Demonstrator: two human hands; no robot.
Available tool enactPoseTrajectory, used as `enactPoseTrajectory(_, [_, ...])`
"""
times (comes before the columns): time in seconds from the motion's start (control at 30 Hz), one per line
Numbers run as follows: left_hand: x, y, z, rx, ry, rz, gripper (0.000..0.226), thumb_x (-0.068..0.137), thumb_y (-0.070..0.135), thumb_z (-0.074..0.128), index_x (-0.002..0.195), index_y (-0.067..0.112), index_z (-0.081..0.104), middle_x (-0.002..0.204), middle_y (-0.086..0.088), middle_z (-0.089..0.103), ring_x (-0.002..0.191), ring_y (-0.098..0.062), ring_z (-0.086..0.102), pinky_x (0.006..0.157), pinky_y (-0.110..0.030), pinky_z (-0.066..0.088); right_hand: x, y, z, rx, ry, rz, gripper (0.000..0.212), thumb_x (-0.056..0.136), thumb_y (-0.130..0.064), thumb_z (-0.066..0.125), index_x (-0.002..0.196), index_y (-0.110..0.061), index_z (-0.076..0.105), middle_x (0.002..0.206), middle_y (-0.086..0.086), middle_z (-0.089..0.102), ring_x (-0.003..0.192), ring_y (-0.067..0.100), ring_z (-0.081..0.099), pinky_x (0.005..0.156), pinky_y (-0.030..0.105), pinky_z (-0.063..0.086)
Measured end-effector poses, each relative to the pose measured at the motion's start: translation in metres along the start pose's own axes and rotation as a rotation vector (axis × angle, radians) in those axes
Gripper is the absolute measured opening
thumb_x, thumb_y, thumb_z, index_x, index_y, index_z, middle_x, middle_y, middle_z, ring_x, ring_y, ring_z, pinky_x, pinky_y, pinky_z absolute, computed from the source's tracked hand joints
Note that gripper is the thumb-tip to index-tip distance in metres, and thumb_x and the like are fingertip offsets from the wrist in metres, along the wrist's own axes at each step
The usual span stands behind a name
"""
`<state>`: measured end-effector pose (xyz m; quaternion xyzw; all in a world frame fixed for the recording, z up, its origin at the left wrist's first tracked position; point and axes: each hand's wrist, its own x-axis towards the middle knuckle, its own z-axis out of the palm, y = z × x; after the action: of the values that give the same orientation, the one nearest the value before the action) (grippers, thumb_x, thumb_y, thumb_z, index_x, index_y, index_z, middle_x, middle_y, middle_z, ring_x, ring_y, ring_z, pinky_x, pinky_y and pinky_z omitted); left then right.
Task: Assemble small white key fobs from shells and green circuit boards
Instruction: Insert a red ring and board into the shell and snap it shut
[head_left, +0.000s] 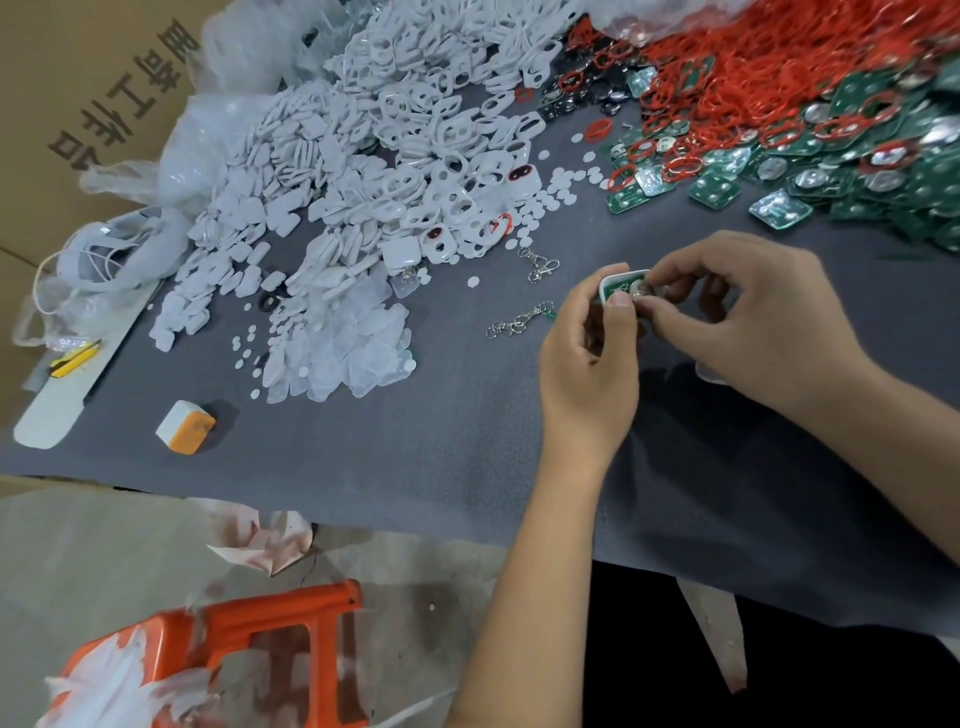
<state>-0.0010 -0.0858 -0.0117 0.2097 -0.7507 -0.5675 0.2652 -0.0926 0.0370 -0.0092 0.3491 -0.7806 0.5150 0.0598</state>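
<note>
My left hand (589, 364) grips a small white shell (621, 280) with a green circuit board seated inside it, thumb on its near edge. My right hand (748, 317) pinches the same fob from the right, fingertips on the board's round metal contact. Both hands hover just above the grey mat (415, 441). A big heap of white shells (395, 156) lies at the back left. Green circuit boards (883, 176) are piled at the back right, mixed with red rubber rings (753, 78).
Two metal key chains (519, 319) lie left of my hands. Small white discs (550, 192) are scattered mid-table. A white and orange block (186, 426) sits near the front left. An orange stool (249, 654) stands on the floor below the table edge.
</note>
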Motion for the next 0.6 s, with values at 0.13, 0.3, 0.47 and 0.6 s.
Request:
enactPoseTrajectory(0.13, [-0.0003, -0.0007, 0.0008, -0.004, 0.001, 0.004, 0.028, 0.105, 0.025, 0.05, 0.126, 0.018, 0.068, 0.117, 0.001, 0.073, 0.108, -0.018, 0.07, 0.094, -0.05, 0.058, 0.0001, -0.0005, 0.0001, 0.004, -0.005, -0.001, 0.012, 0.086, -0.03, 0.078, 0.097, -0.029, 0.073, 0.086, -0.01, 0.066, 0.069, 0.015, 0.059, 0.064, 0.041, 0.054])
enactPoseTrajectory(0.3, [0.0009, -0.0032, 0.0011, -0.021, -0.003, 0.009, 0.029, 0.105, 0.025, 0.05, 0.126, 0.018, 0.068, 0.118, 0.003, 0.073, 0.11, -0.015, 0.07, 0.095, -0.043, 0.059, -0.0006, -0.0002, 0.0012, 0.015, -0.003, 0.024, 0.014, 0.085, -0.031, 0.077, 0.098, -0.025, 0.075, 0.087, -0.009, 0.067, 0.07, 0.015, 0.06, 0.065, 0.04, 0.054])
enactPoseTrajectory(0.47, [0.001, -0.0038, 0.0014, -0.023, -0.005, 0.012, 0.027, 0.105, 0.026, 0.05, 0.125, 0.022, 0.068, 0.118, 0.006, 0.073, 0.11, -0.013, 0.069, 0.094, -0.04, 0.059, 0.0006, -0.0012, -0.0006, 0.015, -0.009, 0.032, 0.014, 0.085, -0.029, 0.078, 0.098, -0.024, 0.075, 0.088, -0.009, 0.068, 0.07, 0.015, 0.061, 0.065, 0.04, 0.054])
enactPoseTrajectory(0.6, [0.0012, -0.0035, 0.0015, -0.017, -0.008, 0.011, 0.027, 0.105, 0.025, 0.05, 0.125, 0.022, 0.068, 0.117, 0.008, 0.073, 0.109, -0.013, 0.069, 0.094, -0.04, 0.059, 0.0003, -0.0011, -0.0006, 0.009, -0.012, 0.032, 0.016, 0.085, -0.032, 0.076, 0.099, -0.023, 0.076, 0.087, -0.01, 0.067, 0.07, 0.014, 0.06, 0.065, 0.04, 0.054])
